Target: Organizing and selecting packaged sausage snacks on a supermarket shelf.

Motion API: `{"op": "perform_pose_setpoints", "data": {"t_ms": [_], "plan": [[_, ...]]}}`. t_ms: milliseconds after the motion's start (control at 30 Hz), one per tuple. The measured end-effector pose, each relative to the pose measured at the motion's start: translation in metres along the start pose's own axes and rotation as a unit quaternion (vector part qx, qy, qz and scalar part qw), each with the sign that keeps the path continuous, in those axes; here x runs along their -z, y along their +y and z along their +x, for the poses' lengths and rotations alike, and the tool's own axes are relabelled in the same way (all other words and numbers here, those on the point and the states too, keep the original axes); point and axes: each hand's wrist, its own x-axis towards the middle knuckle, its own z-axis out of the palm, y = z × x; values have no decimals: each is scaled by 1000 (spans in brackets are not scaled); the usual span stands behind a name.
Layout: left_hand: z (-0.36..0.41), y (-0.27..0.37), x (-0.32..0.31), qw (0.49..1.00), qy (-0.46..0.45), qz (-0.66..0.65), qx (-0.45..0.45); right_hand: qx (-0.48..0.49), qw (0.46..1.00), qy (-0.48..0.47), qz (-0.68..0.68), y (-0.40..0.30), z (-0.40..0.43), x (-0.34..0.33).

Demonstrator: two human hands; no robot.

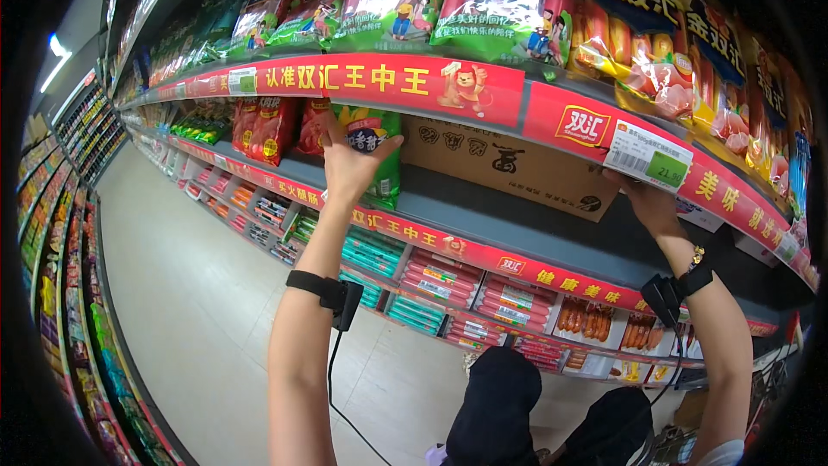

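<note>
My left hand (pixel 352 162) reaches onto the middle shelf, its thumb spread across the front of a green plastic packet (pixel 387 175). Its index finger points up beside a red packet (pixel 314 127); the other fingers are mostly hidden, so a grip on the green packet is not certain. Right of that packet, a printed brown cardboard box (pixel 517 168) lies along the shelf, its lettering upside down. My right hand (pixel 650 200) is at the box's right end, beneath a price tag (pixel 649 154). Its fingertips are hidden by the tag and shelf strip.
A red-edged upper shelf (pixel 388 77) with bagged sausages (pixel 504 13) overhangs both hands. Below are bins of wrapped sausages (pixel 440 275). Another stocked rack (pixel 65 310) lines the aisle's left side. Cables hang from black wrist straps (pixel 314 289). A white box (pixel 698 215) sits beyond my right hand.
</note>
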Motion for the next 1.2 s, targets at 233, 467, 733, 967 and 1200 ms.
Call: {"op": "perform_pose_setpoints", "data": {"t_ms": [233, 467, 733, 967, 1200], "plan": [[-6, -3, -14, 994, 14, 105, 11, 57, 997, 44, -29, 3, -2, -6], [-15, 18, -22, 993, 18, 118, -1, 57, 996, 40, -61, 6, -1, -8], [-32, 13, -21, 987, 38, 129, -91, 57, 998, 33, -12, -22, -4, 5], [-68, 36, 34, 984, 66, 68, -148, -69, 994, -81, 3, -44, -54, 53], [-229, 150, -23, 921, -244, -126, -277, 111, 978, -168, 49, -55, -202, 128]]}}
